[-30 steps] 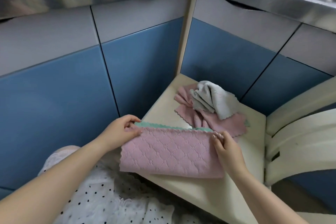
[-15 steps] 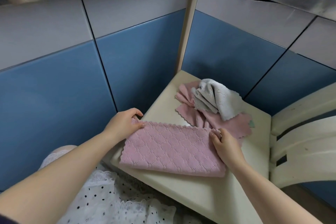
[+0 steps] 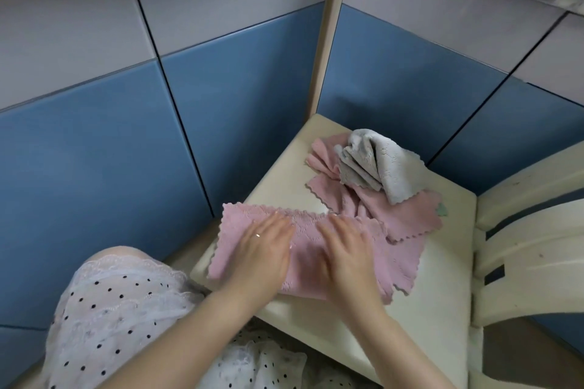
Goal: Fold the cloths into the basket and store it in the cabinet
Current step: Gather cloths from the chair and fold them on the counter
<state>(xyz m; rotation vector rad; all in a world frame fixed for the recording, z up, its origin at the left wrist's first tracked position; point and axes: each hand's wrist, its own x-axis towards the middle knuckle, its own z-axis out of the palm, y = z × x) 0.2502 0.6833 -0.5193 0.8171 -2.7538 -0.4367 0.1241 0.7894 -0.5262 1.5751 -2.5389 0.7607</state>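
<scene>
- Pink cloth [image 3: 395, 249] lies folded in half on the near part of the cream worktop [image 3: 426, 309], its left end overhanging the edge a little. Flat there, the surface backs the fold, so the crease can be pressed in.
- Left hand [image 3: 259, 253] and right hand [image 3: 347, 249] both lie palm-down on the cloth, fingers straight and spread, side by side, pinching nothing. Judged a smoothing press, to flatten the doubled layers before the next fold.
- Both hands are motion-blurred; which way they slide cannot be told.
- Unfolded pile waits at the far corner: grey cloth [image 3: 385, 167] bunched on top of a second pink cloth [image 3: 407, 215], a sliver of green [image 3: 441, 209] peeking out at the right. Kept back there, it leaves the near area free for folding.
- Folded cloth's far right corner meets or overlaps the pile's near edge.
- No basket in view; blue cabinet doors [image 3: 94, 167] are closed. Storing is not yet begun.
- Against half a second ago: hands then pinched the cloth's top corners, left and right; now they have let go and moved inward to its middle, flat.
- A second ago a green edge showed behind the pink top edge; none shows now.
- Pile unchanged.
</scene>
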